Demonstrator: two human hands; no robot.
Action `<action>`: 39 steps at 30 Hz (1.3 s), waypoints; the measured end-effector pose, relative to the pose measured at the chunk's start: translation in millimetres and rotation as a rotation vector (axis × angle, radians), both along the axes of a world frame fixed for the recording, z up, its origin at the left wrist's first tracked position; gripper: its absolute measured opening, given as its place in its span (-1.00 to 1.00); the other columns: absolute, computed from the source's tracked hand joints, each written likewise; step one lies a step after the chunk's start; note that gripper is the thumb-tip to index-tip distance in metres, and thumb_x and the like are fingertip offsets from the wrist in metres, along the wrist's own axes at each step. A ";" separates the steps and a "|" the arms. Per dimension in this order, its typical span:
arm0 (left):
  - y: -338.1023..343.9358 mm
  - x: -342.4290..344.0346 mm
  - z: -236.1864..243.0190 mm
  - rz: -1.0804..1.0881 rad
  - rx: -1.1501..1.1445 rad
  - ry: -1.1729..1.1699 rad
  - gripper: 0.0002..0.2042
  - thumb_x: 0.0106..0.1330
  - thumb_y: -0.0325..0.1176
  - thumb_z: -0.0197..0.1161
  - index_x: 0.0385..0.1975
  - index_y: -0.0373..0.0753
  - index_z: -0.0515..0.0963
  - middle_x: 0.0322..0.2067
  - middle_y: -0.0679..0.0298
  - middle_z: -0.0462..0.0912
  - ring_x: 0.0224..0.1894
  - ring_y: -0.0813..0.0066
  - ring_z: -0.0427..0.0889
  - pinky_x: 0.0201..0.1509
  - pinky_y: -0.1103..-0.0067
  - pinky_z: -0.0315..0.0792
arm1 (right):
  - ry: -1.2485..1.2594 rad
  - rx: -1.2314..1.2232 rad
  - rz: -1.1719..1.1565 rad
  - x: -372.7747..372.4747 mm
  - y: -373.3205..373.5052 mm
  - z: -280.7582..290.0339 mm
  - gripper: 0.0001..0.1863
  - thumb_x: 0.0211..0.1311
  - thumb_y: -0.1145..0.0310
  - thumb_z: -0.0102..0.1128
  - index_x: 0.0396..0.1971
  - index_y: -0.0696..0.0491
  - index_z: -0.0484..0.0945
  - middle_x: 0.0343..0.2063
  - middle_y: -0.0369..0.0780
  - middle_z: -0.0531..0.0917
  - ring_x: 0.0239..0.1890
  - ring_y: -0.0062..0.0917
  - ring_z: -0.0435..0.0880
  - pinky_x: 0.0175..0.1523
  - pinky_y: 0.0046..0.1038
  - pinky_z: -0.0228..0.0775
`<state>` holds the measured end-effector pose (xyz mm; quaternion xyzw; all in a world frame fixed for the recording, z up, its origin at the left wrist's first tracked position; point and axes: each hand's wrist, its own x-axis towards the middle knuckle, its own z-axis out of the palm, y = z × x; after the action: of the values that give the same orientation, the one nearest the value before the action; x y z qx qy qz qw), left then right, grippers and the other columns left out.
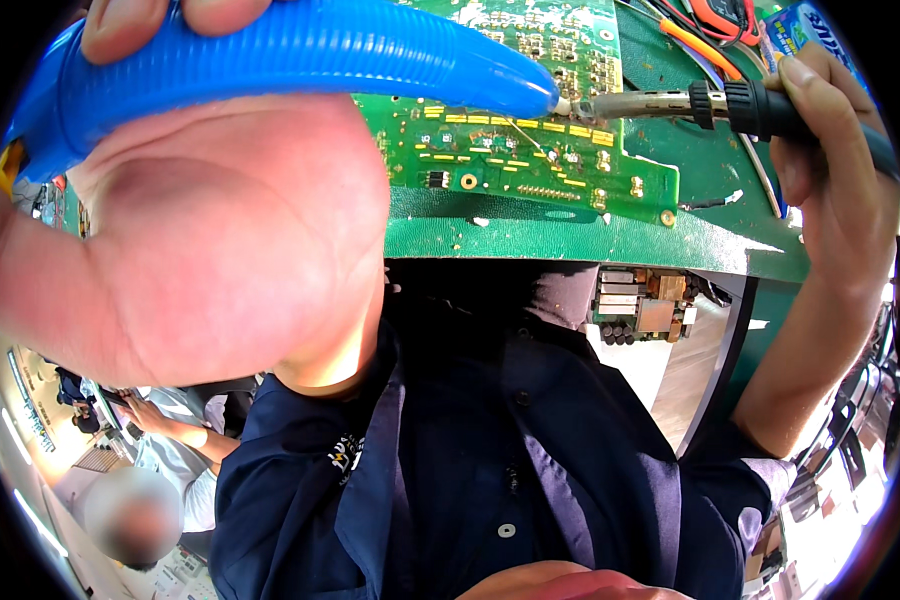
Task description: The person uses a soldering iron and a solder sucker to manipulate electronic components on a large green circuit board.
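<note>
Circuit board [515,150], upper centre; blue solder sucker [270,55], upper left, gripped by our left hand [220,240]; soldering iron [760,110], upper right, gripped by our right hand [840,160]. We should steady both, pressing lightly.

Navy collared shirt [460,450], short sleeves [715,530], pale round button [506,531], emblem [348,452] (small, white with yellow).

Small printed emblem [348,452]: on navy shirt [450,490], below left of centre. Large lettering [822,28]: on blue package [792,32], upper right.
</note>
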<state>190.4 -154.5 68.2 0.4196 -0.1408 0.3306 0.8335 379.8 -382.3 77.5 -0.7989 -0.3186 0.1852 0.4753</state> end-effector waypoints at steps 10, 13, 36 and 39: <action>-4.4 8.4 -5.7 0.014 0.081 -0.082 -0.47 -0.03 0.22 0.28 -0.36 -0.17 0.48 -0.34 0.34 0.46 -0.21 0.41 0.44 -0.03 0.45 0.27 | 0.105 0.051 0.022 9.3 -3.2 -4.3 -0.74 0.26 0.25 0.02 -0.38 0.18 0.48 -0.80 -0.39 0.24 -0.79 -0.83 0.15 -0.66 -0.75 -0.10; -6.1 3.1 -7.1 0.024 0.140 -0.084 -0.44 -0.05 0.26 0.27 -0.35 -0.17 0.49 -0.33 0.35 0.46 -0.21 0.41 0.43 -0.05 0.45 0.27 | 0.118 0.032 0.038 12.3 -5.3 -5.5 -0.73 0.26 0.25 0.02 -0.35 0.19 0.48 -0.78 -0.39 0.24 -0.78 -0.83 0.16 -0.65 -0.75 -0.09; -14.9 -7.0 -17.5 0.147 0.519 -0.090 -0.31 -0.02 0.36 0.19 -0.19 -0.21 0.50 -0.31 0.39 0.47 -0.28 0.41 0.42 -0.21 0.49 0.32 | 0.144 -0.201 -0.184 19.8 -16.3 -20.2 -0.59 0.21 -0.03 0.06 -0.34 0.07 0.47 -0.82 -0.43 0.22 -0.76 -0.86 0.14 -0.63 -0.75 -0.07; -13.0 -11.0 -16.8 0.161 0.526 -0.076 -0.31 -0.01 0.36 0.19 -0.18 -0.21 0.49 -0.31 0.38 0.47 -0.27 0.41 0.42 -0.20 0.48 0.32 | 0.151 -0.177 -0.158 14.9 -12.1 -21.9 -0.61 0.21 -0.02 0.05 -0.36 0.06 0.46 -0.82 -0.43 0.22 -0.76 -0.85 0.14 -0.63 -0.75 -0.08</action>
<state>179.4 -167.5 51.5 0.6188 -0.2189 0.3633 0.6612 394.7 -394.5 55.5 -0.8441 -0.2004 0.2340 0.4389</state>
